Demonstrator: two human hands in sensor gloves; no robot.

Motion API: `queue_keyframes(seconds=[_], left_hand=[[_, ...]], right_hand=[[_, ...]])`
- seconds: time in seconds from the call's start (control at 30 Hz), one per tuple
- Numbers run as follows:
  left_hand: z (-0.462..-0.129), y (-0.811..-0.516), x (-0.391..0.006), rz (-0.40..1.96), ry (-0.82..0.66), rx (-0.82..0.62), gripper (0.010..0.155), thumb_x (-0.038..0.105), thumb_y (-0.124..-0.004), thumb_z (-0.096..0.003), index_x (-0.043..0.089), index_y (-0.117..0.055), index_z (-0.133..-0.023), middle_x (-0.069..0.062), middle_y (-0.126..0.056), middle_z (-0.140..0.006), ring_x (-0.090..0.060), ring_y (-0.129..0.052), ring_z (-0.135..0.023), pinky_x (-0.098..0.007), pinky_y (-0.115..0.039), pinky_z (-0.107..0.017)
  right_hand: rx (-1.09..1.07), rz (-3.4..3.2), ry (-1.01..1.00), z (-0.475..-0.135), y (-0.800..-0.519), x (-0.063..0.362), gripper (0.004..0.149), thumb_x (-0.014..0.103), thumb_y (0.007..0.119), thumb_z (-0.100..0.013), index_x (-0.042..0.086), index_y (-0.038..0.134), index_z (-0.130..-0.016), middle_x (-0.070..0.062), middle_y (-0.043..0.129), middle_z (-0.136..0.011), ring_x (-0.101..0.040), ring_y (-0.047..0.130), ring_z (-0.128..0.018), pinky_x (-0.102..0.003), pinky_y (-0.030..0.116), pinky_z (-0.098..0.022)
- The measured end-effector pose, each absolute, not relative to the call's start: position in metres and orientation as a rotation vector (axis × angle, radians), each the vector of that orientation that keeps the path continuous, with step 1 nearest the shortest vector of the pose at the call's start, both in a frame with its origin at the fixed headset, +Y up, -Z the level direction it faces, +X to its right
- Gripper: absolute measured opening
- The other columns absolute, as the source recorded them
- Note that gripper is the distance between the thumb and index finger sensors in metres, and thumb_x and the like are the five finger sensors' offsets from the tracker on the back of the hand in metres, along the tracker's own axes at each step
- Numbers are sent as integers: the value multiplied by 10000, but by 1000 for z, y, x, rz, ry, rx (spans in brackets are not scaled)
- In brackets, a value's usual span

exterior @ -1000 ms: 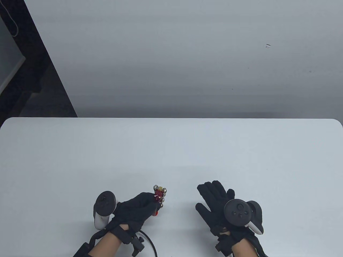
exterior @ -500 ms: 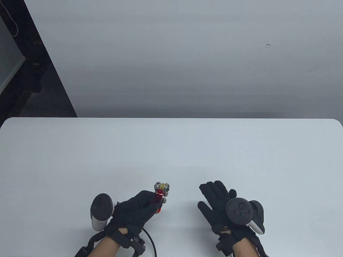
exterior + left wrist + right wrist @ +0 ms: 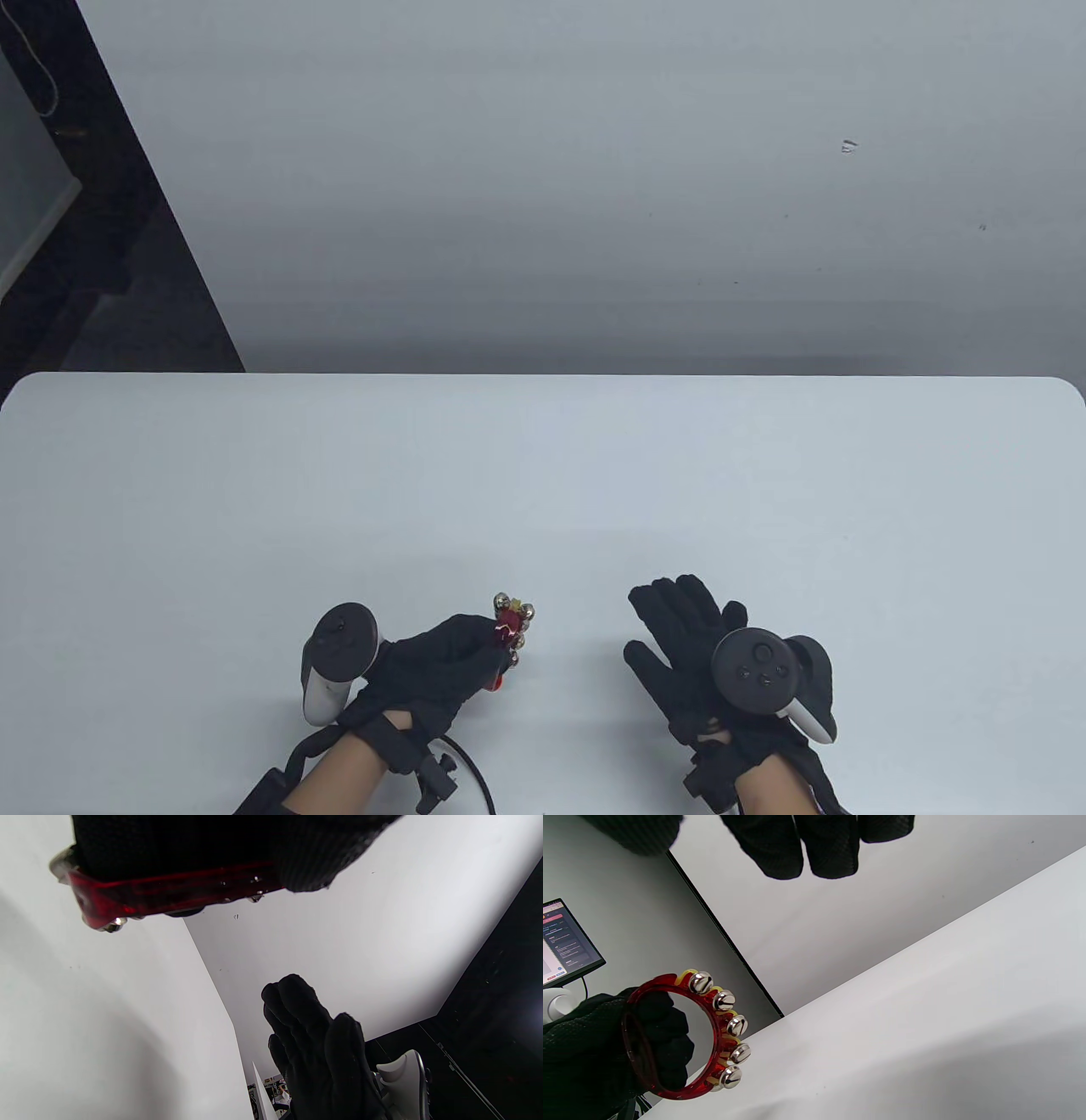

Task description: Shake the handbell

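The handbell (image 3: 509,630) is a red plastic ring with several silver jingle bells on one side. My left hand (image 3: 433,666) grips its ring and holds it just above the white table (image 3: 543,475) near the front edge. In the right wrist view the handbell (image 3: 683,1035) stands upright with my left fingers through the ring. In the left wrist view the red ring (image 3: 169,893) lies under my fingers. My right hand (image 3: 691,637) rests open and flat on the table to the right of the bell, holding nothing.
A grey wall (image 3: 543,187) rises behind the table's far edge. A dark gap (image 3: 102,255) lies at the left. A monitor (image 3: 566,942) shows in the right wrist view. A black cable (image 3: 475,764) runs by my left wrist.
My left hand has tipped the handbell up and then back down and slightly toward me, a shaking motion. My right hand has stayed nearly still.
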State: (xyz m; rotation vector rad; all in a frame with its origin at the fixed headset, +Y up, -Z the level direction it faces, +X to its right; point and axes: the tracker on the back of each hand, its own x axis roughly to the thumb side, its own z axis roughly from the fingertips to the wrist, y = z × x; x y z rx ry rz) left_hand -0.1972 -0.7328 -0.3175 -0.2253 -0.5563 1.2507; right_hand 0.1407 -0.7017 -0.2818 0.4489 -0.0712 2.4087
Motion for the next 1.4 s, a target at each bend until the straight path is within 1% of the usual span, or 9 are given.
queue_keyframes(seconds=[0.17,0.3,0.37,0.53,1.1,1.17,1.27,1.33,1.4], left_hand=[[-317,-732,-197,1245,-556,-218,430,335,-834,-483,97,-871,-839,-172,-901,-806,-405,-1003,-664,-510,-886,-520],[-294,-690,-192,1289,-719,-21,429,341,-836,-480,107,-873,-838,-162,-902,-809,-397,-1004,-668,-507,-885,-524],[-289,-680,-191,1295,-742,24,417,347,-834,-478,120,-885,-824,-151,-906,-812,-386,-1008,-674,-496,-890,-529],[-307,-717,-200,1267,-597,-129,436,335,-835,-483,97,-868,-847,-165,-899,-811,-403,-1002,-665,-508,-884,-521],[-319,-738,-198,1212,-516,-231,430,335,-836,-482,102,-870,-842,-166,-900,-810,-404,-1001,-668,-509,-881,-523],[-316,-731,-198,1221,-534,-202,431,334,-836,-483,101,-869,-844,-167,-898,-812,-406,-1000,-667,-510,-880,-522],[-295,-690,-193,1256,-704,-13,430,341,-834,-482,108,-870,-842,-159,-898,-814,-398,-1002,-667,-505,-883,-522],[-284,-673,-190,1278,-771,47,426,348,-833,-479,125,-874,-839,-146,-901,-820,-387,-1004,-677,-497,-884,-533],[-291,-683,-190,1243,-715,6,412,351,-830,-479,129,-885,-821,-136,-899,-823,-375,-1009,-673,-491,-890,-531]], right_hand=[[451,2413,-62,-282,-702,140,731,591,575,-518,141,532,-1092,-188,485,-1127,-471,362,-1065,-719,192,-620],[445,2405,-66,-282,-701,141,733,591,575,-519,140,528,-1094,-188,484,-1127,-471,359,-1066,-719,189,-620],[442,2401,-67,-282,-701,142,733,591,575,-519,141,526,-1095,-189,483,-1128,-470,359,-1067,-719,189,-621],[432,2408,-48,-283,-704,141,733,592,574,-519,139,528,-1094,-188,486,-1127,-471,362,-1065,-719,192,-620],[422,2412,-25,-283,-704,142,732,590,574,-519,137,533,-1092,-190,485,-1126,-473,361,-1065,-719,192,-620],[420,2413,-21,-283,-704,143,731,590,574,-520,138,532,-1093,-190,486,-1126,-472,362,-1065,-719,192,-619],[420,2408,-24,-283,-703,143,729,589,574,-520,139,533,-1092,-190,485,-1127,-471,360,-1066,-718,190,-621],[421,2406,-25,-283,-703,143,730,589,574,-520,137,532,-1093,-190,485,-1127,-474,359,-1065,-718,190,-621],[423,2411,-19,-283,-704,142,731,590,573,-520,139,532,-1093,-190,486,-1126,-471,362,-1066,-718,191,-620]])
